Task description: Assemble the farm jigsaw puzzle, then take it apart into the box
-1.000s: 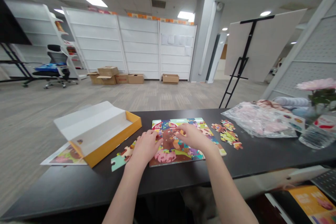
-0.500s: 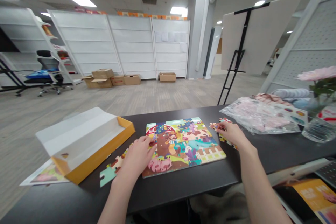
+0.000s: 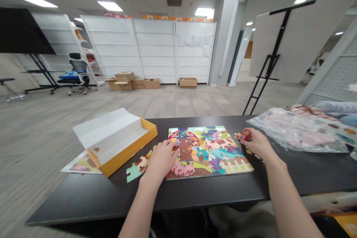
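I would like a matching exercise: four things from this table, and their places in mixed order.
1. Rectangular multicoloured farm-picture jigsaw
2. Yellow cardboard box with white inside
3. Crumpled transparent plastic bag
4. Pale green jigsaw piece

A. Right of the right hand
B. Between box and left hand
C. Between both hands
D. Standing open, left on the black table

1-C; 2-D; 3-A; 4-B

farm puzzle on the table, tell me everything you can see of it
The farm puzzle lies flat on the black table, a cardboard-like rectangle with interlocking seams. Bright print shows a red barn, spotted cow, pink pig, rabbit and pale fence. The left hand covers part of its left edge, seemingly touching it.
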### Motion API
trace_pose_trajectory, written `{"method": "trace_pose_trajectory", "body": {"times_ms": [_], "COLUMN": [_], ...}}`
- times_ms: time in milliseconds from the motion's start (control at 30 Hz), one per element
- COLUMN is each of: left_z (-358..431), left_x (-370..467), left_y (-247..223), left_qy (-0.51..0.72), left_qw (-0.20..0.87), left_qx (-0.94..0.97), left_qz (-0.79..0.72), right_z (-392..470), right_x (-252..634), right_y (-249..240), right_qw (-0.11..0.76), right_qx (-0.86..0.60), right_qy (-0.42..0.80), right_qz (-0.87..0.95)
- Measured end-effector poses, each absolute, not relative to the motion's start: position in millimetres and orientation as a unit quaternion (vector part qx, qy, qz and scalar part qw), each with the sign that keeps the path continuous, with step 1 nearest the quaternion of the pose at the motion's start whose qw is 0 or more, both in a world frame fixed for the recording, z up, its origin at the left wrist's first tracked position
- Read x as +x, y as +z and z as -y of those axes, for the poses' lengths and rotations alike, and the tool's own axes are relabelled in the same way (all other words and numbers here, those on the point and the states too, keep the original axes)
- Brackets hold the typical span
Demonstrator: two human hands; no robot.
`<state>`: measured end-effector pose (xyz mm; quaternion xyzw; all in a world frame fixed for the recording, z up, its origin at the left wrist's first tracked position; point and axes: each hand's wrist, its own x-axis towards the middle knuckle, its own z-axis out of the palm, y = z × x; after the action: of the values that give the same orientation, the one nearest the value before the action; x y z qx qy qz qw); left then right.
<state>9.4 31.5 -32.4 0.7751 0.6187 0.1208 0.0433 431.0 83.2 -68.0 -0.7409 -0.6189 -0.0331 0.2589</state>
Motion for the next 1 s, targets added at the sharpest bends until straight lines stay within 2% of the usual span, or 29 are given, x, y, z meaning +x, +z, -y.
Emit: {"method": "trace_pose_trajectory", "body": {"times_ms": [267, 367, 533, 600, 800, 900, 1000], "left_z": [-29, -29, -30, -31, -31, -31, -30], "left_x": [9, 8, 8, 8, 7, 7, 8], "left_y": [-29, -28, -25, -24, -22, -23, -24], "left_qy": [0.118, 0.124, 0.108, 0.096, 0.082, 0.081, 0.080], "left_qw": [0.041, 0.046, 0.044, 0.036, 0.027, 0.023, 0.021], "left_qx": [0.778, 0.780, 0.776, 0.774, 0.765, 0.766, 0.769], "left_qz": [-0.616, -0.612, -0.620, -0.625, -0.638, -0.637, -0.634], "right_z": [-70, -62, -49, -50, -80, -101, -113], "right_x": [426, 420, 381, 350, 241, 209, 201], "right_y": [-59, -47, -17, -5, 10, 2, -13], "right_qw": [0.307, 0.335, 0.494, 0.477, 0.305, 0.243, 0.222], "right_qx": [-0.722, -0.737, -0.662, -0.622, -0.531, -0.526, -0.525], "right_qy": [-0.066, -0.013, 0.161, 0.209, 0.270, 0.333, 0.382], "right_qz": [0.617, 0.587, 0.540, 0.585, 0.743, 0.744, 0.728]}}
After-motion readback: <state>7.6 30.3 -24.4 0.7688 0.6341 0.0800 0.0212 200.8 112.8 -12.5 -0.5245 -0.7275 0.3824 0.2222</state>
